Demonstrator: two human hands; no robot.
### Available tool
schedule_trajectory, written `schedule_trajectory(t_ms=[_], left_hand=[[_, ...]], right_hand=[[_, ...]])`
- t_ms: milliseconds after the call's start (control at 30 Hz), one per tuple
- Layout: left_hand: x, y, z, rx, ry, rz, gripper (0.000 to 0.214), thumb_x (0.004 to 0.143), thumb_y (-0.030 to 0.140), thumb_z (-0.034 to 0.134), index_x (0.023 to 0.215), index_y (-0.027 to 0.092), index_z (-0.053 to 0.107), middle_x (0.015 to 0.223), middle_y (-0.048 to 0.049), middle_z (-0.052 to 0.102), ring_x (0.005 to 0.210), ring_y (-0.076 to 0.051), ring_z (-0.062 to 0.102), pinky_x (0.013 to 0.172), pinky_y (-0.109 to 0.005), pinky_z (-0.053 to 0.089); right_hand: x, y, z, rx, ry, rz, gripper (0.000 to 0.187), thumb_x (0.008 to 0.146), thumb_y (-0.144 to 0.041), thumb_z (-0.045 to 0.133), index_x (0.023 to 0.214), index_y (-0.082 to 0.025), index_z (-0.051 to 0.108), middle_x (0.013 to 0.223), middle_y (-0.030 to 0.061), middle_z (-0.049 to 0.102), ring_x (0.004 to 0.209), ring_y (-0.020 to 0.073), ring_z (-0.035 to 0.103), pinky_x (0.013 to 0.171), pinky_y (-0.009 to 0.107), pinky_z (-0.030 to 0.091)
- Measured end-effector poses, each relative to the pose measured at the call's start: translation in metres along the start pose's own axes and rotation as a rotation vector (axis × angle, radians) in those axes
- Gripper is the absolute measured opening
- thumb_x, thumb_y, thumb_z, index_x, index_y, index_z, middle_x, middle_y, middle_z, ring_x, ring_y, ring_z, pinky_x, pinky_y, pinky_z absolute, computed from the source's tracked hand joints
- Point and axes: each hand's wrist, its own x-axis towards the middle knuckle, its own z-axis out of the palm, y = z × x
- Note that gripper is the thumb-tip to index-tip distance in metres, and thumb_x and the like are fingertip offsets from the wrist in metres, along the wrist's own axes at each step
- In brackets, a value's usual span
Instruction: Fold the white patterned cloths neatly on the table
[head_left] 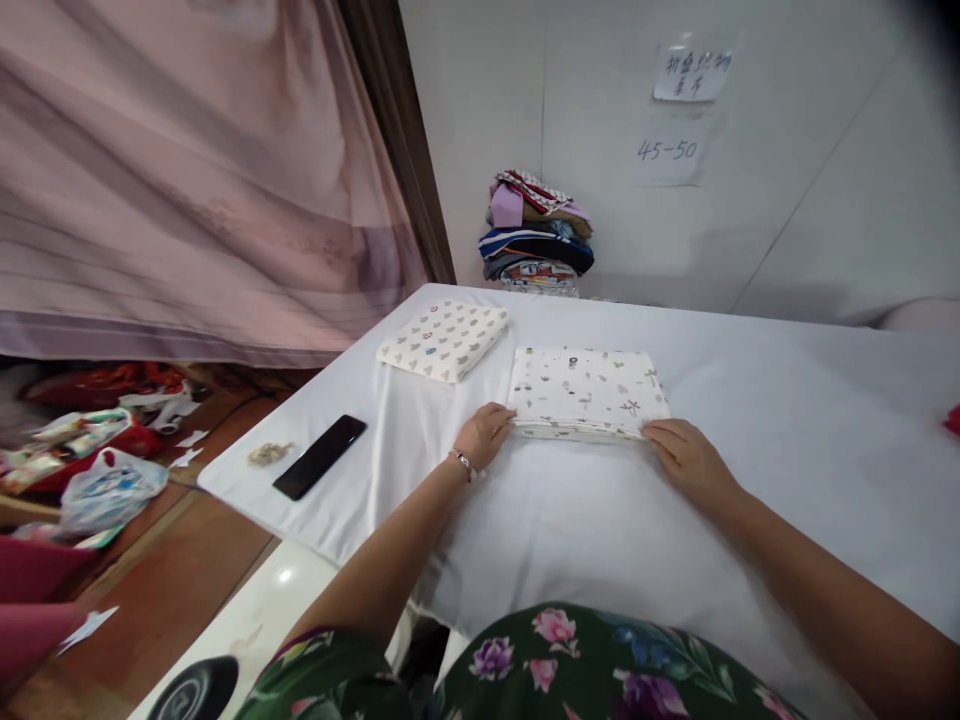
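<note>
A folded white cloth with small dark printed figures lies flat on the white-covered table. At its near left corner, my left hand pinches the edge, a bracelet on that wrist. My right hand grips the near right corner, thumb and fingers closed on it. The layered folds show along the edge facing me. Just to the left and a little farther back rests a second folded cloth, cream with small grey prints; neither hand touches it.
A black phone and a small beige bundle lie at the table's left. Behind the table's back edge rises a stack of folded clothes. A pink curtain hangs at left, above bags on the floor.
</note>
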Motion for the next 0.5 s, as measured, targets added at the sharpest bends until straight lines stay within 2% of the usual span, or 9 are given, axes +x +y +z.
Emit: schedule_trajectory(t_ms=[100,167,333,500], left_hand=[[0.004,0.001,0.001,-0.121,-0.028,-0.122,0.021,0.082,0.026,0.051,0.097,0.022,0.065,0.096,-0.0021,0.059,0.070,-0.010,0.056,0.070,-0.024,0.049],[0.008,0.000,0.002,-0.173,-0.038,-0.165,0.018,0.080,0.026,0.053,0.092,0.021,0.066,0.092,-0.0017,0.059,0.066,-0.009,0.055,0.068,-0.024,0.049],[0.012,-0.001,0.002,-0.200,-0.052,-0.160,0.015,0.077,0.019,0.055,0.086,0.020,0.067,0.089,-0.0016,0.060,0.068,-0.010,0.055,0.068,-0.024,0.048],[0.009,0.001,0.005,-0.192,0.017,-0.142,0.011,0.076,0.018,0.057,0.083,0.019,0.065,0.084,-0.0011,0.057,0.066,-0.010,0.054,0.066,-0.025,0.048]], right_hand=[[0.000,-0.004,-0.003,0.017,0.000,0.030,0.026,0.089,-0.022,0.039,0.102,-0.020,0.061,0.104,0.0068,0.062,0.097,0.0208,0.055,0.085,0.039,0.047],[0.000,-0.005,-0.004,0.026,-0.017,0.064,0.026,0.089,-0.024,0.038,0.102,-0.021,0.061,0.104,0.0060,0.062,0.098,0.0207,0.055,0.086,0.039,0.047],[-0.001,-0.003,-0.004,0.034,-0.065,0.133,0.027,0.088,-0.027,0.039,0.105,-0.023,0.060,0.106,0.0049,0.061,0.100,0.0215,0.054,0.088,0.040,0.046],[-0.002,-0.003,-0.002,0.046,-0.032,0.172,0.028,0.087,-0.028,0.040,0.106,-0.025,0.060,0.107,0.0043,0.061,0.101,0.0223,0.055,0.088,0.041,0.047]])
